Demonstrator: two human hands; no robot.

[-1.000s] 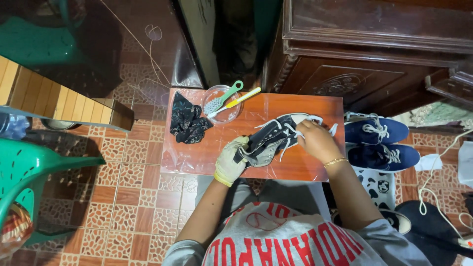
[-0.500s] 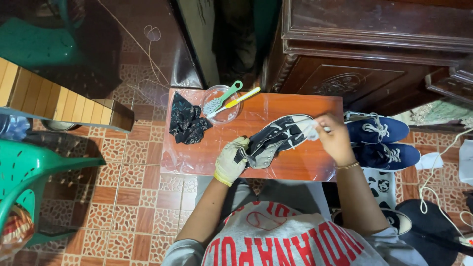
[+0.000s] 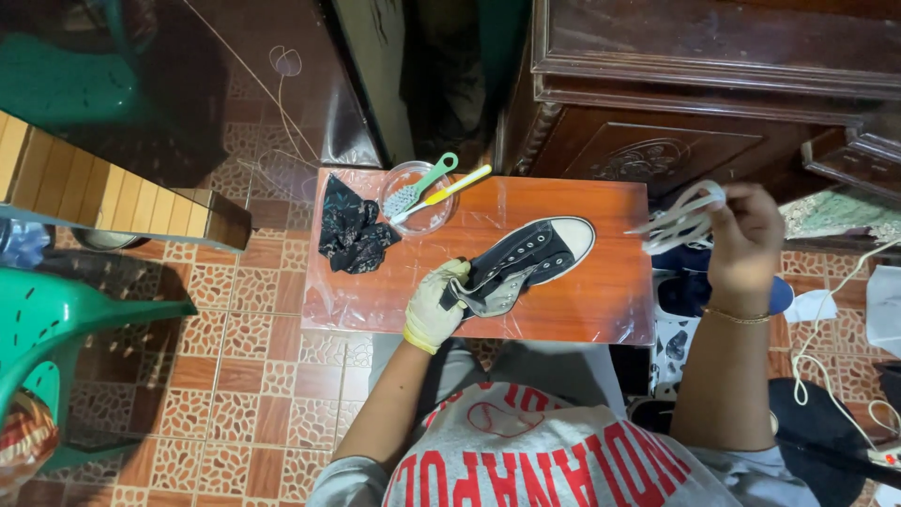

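A black canvas sneaker (image 3: 526,263) with a white toe cap lies on a small red-brown table (image 3: 601,291), its eyelets bare. My left hand (image 3: 434,305), in a pale yellow glove, grips the sneaker at its heel end. My right hand (image 3: 746,235), bare with a thin bracelet, is lifted off the table's right edge and holds a bunched white shoelace (image 3: 680,218). The lace hangs clear of the sneaker.
A clear bowl (image 3: 413,199) with a green brush and a yellow toothbrush (image 3: 446,192) sits at the table's back, beside a crumpled black cloth (image 3: 352,230). Blue sneakers (image 3: 690,291) lie on the floor to the right. A dark wooden cabinet (image 3: 713,84) stands behind, a green plastic chair (image 3: 56,338) left.
My right hand pulled the white lace out of the sneaker and swung right, past the table's edge. The sneaker now lies flatter, without its lace. My left hand stayed at the heel.
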